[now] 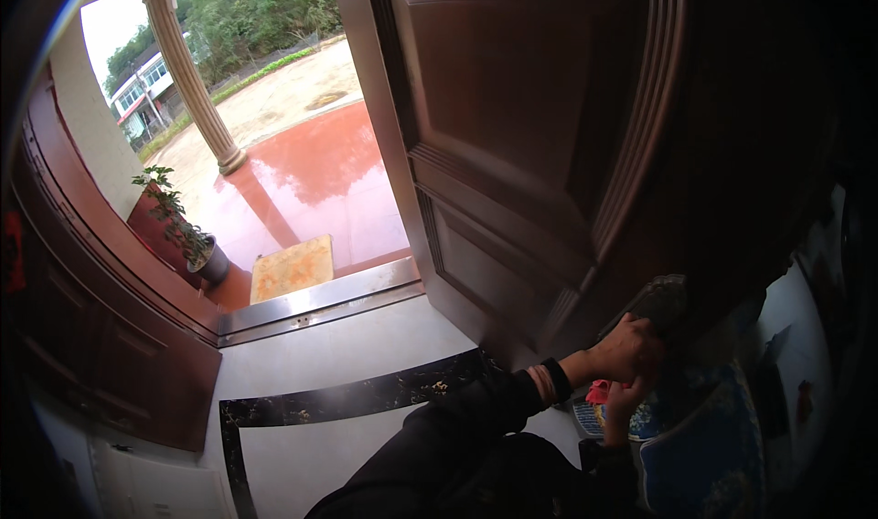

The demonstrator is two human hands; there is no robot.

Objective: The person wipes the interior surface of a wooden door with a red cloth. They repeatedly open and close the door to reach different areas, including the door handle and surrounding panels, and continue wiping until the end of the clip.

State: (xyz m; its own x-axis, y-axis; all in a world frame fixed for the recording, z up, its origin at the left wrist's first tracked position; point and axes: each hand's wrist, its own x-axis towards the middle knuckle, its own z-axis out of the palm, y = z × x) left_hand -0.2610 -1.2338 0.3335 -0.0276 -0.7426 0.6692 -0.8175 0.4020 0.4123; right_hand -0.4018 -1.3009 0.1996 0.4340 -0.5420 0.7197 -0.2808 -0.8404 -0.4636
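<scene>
A dark brown panelled door (pixel 512 89) stands swung inward on the right. On its shadowed side is an ornate metal handle plate (pixel 663 298). My left hand (pixel 629 348) is closed in a fist just below this plate, with a dark band at the wrist. Whatever its fingers grip is hidden. Close beneath it, my right hand (pixel 624 400) has its fingers curled around a red cloth (pixel 599 392), part of which sticks out to the left. The two hands nearly touch.
A second brown door leaf (pixel 119 363) stands at the left. Between them a metal threshold (pixel 320 301) leads to a yellow-orange mat (pixel 293 269) and a potted plant (pixel 210 261) outside. Blue patterned objects (pixel 704 450) sit at lower right, beside my right arm.
</scene>
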